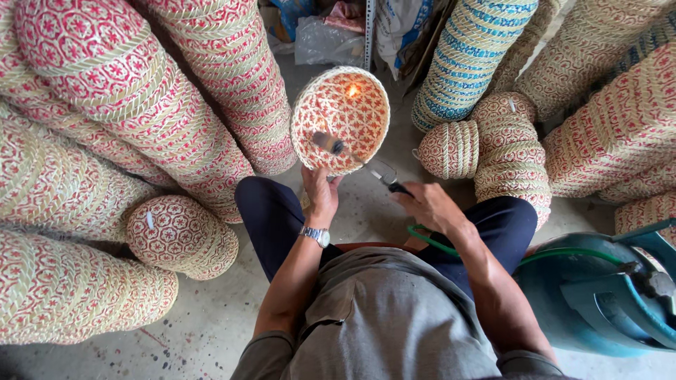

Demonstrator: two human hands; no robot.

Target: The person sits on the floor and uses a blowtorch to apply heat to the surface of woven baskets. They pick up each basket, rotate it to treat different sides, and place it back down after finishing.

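Note:
A round woven basket (350,105) with a red and cream star pattern is held upright with its inside facing me. My left hand (321,191), with a wristwatch, grips its lower rim. My right hand (424,205) holds a gas torch (366,164) whose metal nozzle reaches into the basket. A small orange flame (353,90) glows against the basket's inner wall. A green hose (429,241) runs from the torch past my right knee.
Tall stacks of red-patterned woven baskets (127,91) lie to the left and right (620,119), with a blue-patterned stack (468,56) behind. A blue-green gas cylinder (598,295) stands at my right. Single baskets (179,236) rest on the concrete floor.

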